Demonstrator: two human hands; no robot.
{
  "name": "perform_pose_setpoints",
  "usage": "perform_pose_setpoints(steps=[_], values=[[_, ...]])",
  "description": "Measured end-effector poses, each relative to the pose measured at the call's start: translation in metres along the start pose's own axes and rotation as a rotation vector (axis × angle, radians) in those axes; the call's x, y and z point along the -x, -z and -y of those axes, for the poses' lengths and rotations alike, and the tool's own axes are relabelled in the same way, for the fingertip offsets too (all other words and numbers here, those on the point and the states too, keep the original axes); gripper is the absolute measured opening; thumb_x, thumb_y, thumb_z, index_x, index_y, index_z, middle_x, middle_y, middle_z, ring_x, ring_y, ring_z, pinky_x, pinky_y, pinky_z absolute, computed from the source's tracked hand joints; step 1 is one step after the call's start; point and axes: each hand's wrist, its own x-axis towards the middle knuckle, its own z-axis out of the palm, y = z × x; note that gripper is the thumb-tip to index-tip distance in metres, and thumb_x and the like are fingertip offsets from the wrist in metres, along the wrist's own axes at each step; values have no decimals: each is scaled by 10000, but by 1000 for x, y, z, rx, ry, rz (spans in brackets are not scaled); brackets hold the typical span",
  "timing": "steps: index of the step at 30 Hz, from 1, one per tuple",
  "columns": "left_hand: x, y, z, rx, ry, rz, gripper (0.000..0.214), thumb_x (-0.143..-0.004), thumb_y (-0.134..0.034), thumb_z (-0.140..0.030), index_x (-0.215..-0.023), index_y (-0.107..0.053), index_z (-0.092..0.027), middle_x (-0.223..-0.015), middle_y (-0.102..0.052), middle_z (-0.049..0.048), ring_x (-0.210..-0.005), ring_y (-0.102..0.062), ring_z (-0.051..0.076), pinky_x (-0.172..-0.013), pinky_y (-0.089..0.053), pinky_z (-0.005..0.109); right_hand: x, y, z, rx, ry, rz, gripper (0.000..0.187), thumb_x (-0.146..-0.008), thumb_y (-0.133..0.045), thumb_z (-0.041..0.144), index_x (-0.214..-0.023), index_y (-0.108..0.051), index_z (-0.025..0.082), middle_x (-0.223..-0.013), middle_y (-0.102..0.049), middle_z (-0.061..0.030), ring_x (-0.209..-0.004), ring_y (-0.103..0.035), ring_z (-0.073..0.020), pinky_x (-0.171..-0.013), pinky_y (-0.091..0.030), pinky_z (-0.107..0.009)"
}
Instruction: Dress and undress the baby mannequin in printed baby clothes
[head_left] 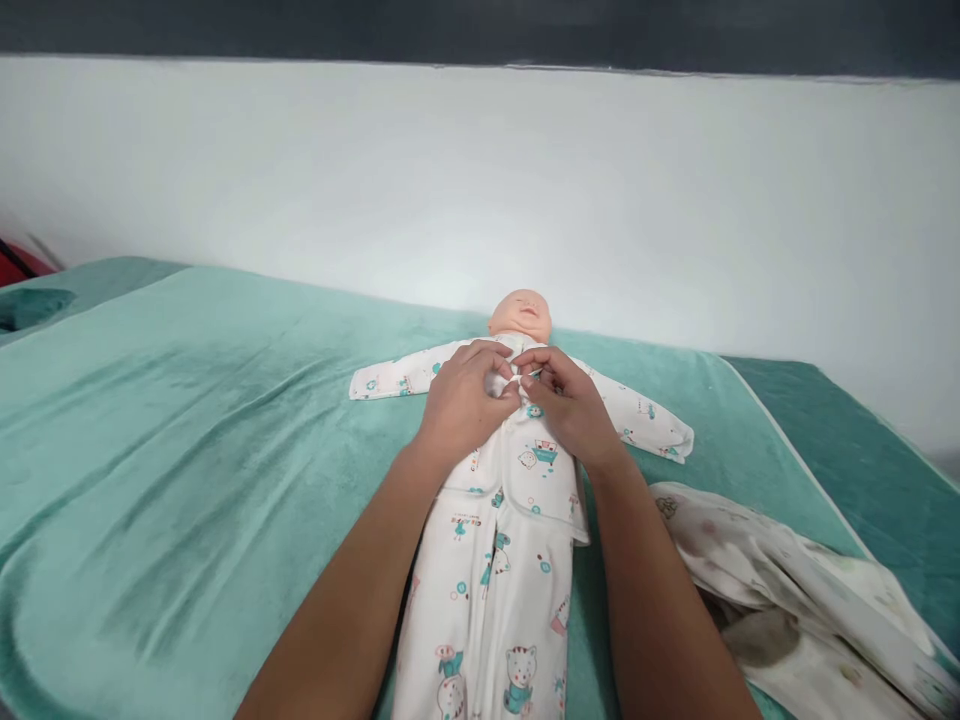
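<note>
A baby doll (520, 313) lies on its back on a teal blanket (202, 420), head away from me, arms spread. It wears a white printed sleepsuit (499, 560) with cartoon animals. My left hand (461, 400) and my right hand (570, 405) meet on the doll's upper chest, just below the neck. Both hands pinch the front edges of the sleepsuit together between thumb and fingers. The fastening under the fingertips is hidden.
A crumpled white patterned cloth (795, 590) lies on the blanket at the right of the doll's legs. A white wall (480, 190) runs behind the padded surface. A red object (19, 262) shows at the far left edge.
</note>
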Motion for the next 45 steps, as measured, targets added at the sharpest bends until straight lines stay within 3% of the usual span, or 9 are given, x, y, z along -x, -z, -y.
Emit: perform_pose_setpoints(steps=[7,13,18,21,24,28,32,38,45], values=[[-3,12,12,369,59,203,84,-895,-620,-291,-874,-674,-231,-1318,-642,45,-1288,-546,230,-1082,-421,418,-1,1,-6,-155,21,-9,165,-847,-621,279,-1001,-662,235,-761,-488,35,-637,-361,-119,-627,-312,-274],[-3,25,12,418,88,296,125,-898,-626,-337,-866,-695,-237,-1410,-585,37,-1336,-510,245,-1118,-392,450,-1,4,-13,-325,18,-84,174,-841,-673,332,-991,-662,245,-854,-538,11,-764,-485,-134,-694,-377,-262],[-4,46,13,342,25,603,163,-864,-673,-426,-855,-731,-274,-1573,-427,-21,-1519,-266,274,-1193,-315,483,0,3,-8,-229,-2,-79,153,-875,-646,352,-986,-670,250,-764,-496,31,-649,-409,-117,-622,-341,-261],[-5,52,16,330,-13,680,154,-831,-713,-434,-866,-724,-284,-1603,-379,-53,-1557,-157,264,-1208,-300,483,0,3,1,-85,72,-26,112,-897,-609,319,-898,-684,235,-789,-538,16,-703,-452,-131,-675,-369,-279],[-6,54,18,343,-9,692,145,-821,-724,-420,-857,-711,-281,-1599,-383,-59,-1556,-156,265,-1184,-338,484,2,5,13,22,142,58,174,-912,-581,296,-789,-671,213,-849,-597,-9,-809,-514,-151,-765,-395,-299],[-5,54,16,333,21,675,83,-844,-684,-352,-835,-693,-270,-1588,-399,-54,-1538,-214,265,-1168,-352,496,11,6,29,170,0,198,237,-950,-537,336,-768,-631,217,-714,-545,22,-648,-436,-122,-621,-348,-281],[-4,52,14,281,-12,650,33,-826,-656,-265,-802,-677,-255,-1571,-420,-43,-1527,-241,253,-1187,-326,498,24,4,39,295,-52,219,181,-956,-526,328,-824,-605,231,-641,-487,50,-573,-366,-106,-563,-289,-272],[-1,49,6,211,-21,623,46,-765,-623,-191,-774,-616,-235,-1547,-449,-14,-1501,-283,268,-1106,-424,476,36,-4,36,121,-96,107,141,-942,-553,342,-945,-637,229,-686,-509,47,-596,-378,-105,-564,-305,-264],[5,40,-7,150,-96,432,138,-717,-588,-121,-789,-548,-232,-1402,-579,20,-1375,-454,258,-1108,-427,454,35,-5,29,-83,-115,104,159,-919,-602,354,-993,-656,223,-653,-468,51,-563,-335,-101,-524,-254,-261]])
